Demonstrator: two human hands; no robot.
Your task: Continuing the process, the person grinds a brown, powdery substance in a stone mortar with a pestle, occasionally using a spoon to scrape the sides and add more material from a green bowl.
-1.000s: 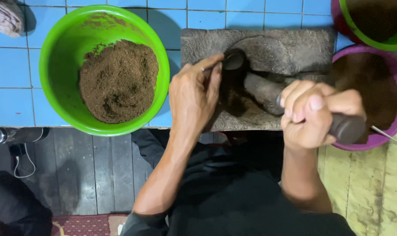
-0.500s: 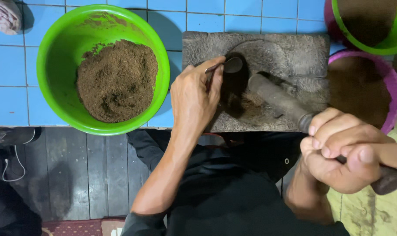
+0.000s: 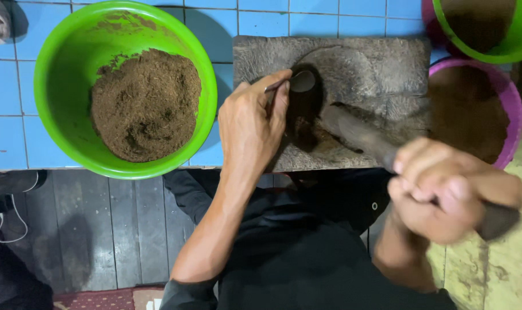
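1. Two bare hands work over a grey stone grinding slab [image 3: 381,60] that lies at about 1 o'clock of the view, on a blue tiled surface [image 3: 8,86].
2. The left hand [image 3: 252,123] is closed around the thin handle of a metal spoon [image 3: 300,81]; the spoon's bowl points toward 2 o'clock and sits over a dark hollow in the slab, where a little brown material lies.
3. The right hand [image 3: 445,192], blurred by motion, is clenched tightly around the lower end of a long stone pestle [image 3: 353,131] at about 4 o'clock.
4. The pestle runs slantwise from that fist up toward 10 o'clock, its thick end resting on the slab just beside the dark hollow and near the spoon.
5. At 10 o'clock stands a large bright green bowl [image 3: 60,69] holding a mound of brown ground powder [image 3: 143,103]; its rim is just beside the slab's left edge.
6. At 3 o'clock a purple bowl [image 3: 511,109] with brown contents touches the slab's right edge.
7. At 1 to 2 o'clock, in the top corner, a second green bowl [image 3: 502,51] overlaps the purple one; its contents are dark and hard to tell.
8. Below the tiled surface, at 7 o'clock, dark wooden floorboards [image 3: 100,229] show beside the person's black clothing [image 3: 295,252].
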